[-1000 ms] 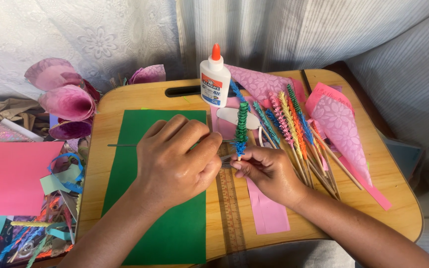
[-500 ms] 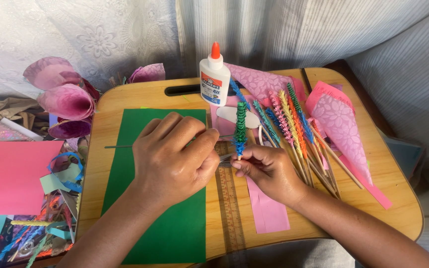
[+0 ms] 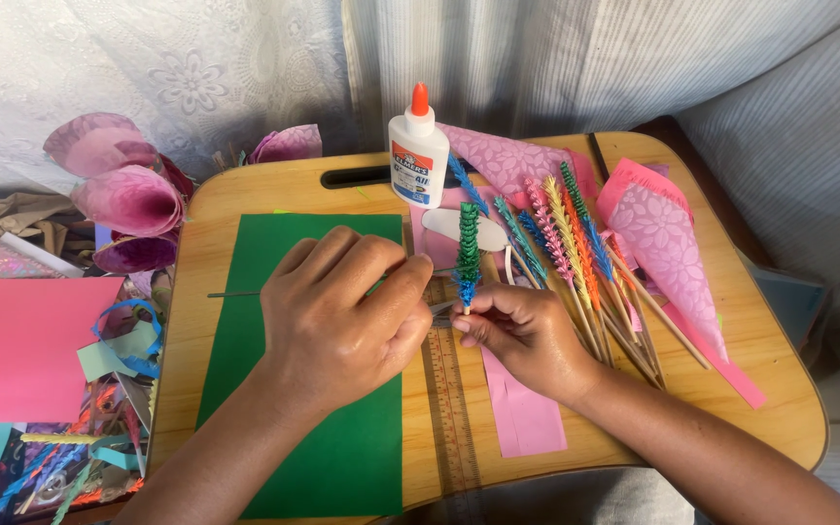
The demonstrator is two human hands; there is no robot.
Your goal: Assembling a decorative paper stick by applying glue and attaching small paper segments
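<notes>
Almost nothing has moved since the earlier frame: right hand (image 3: 522, 335) keeps its grip pinched on the green fringed stick (image 3: 467, 255), upright at frame centre. Left hand (image 3: 347, 316) lies curled on the green paper sheet (image 3: 255, 292), fingertips pressed together beside the stick, on the tabletop (image 3: 760, 418).

Barely anything shifts: the right hand (image 3: 522, 335) has tipped the green-wrapped stick (image 3: 467, 255) a touch more upright.
</notes>
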